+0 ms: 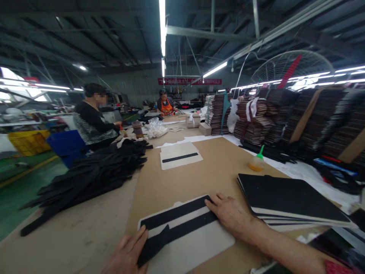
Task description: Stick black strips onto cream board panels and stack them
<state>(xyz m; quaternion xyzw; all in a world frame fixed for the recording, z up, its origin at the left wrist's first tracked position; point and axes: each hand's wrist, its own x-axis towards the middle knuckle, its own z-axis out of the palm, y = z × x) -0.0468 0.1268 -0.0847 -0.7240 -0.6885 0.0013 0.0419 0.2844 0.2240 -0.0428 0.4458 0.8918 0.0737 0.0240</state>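
A pale rectangular panel (196, 245) lies on the brown board, with two black strips across it. The upper strip (176, 212) runs along the panel's far edge. Below it, the lower strip (188, 228) has a folded or overlapping end at the left. My left hand (129, 251) rests at the panel's left edge, its fingertips touching the left ends of the strips. At the right end of the upper strip, my right hand (228, 213) presses down with spread fingers. Neither hand is wrapped round anything.
A second panel (181, 155) with one black strip lies farther off. To the left is a heap of black strips (99, 169); to the right, stacked black panels (291, 196) and a green-tipped glue bottle (257, 161). Two people are beyond, one at left, one at the far end.
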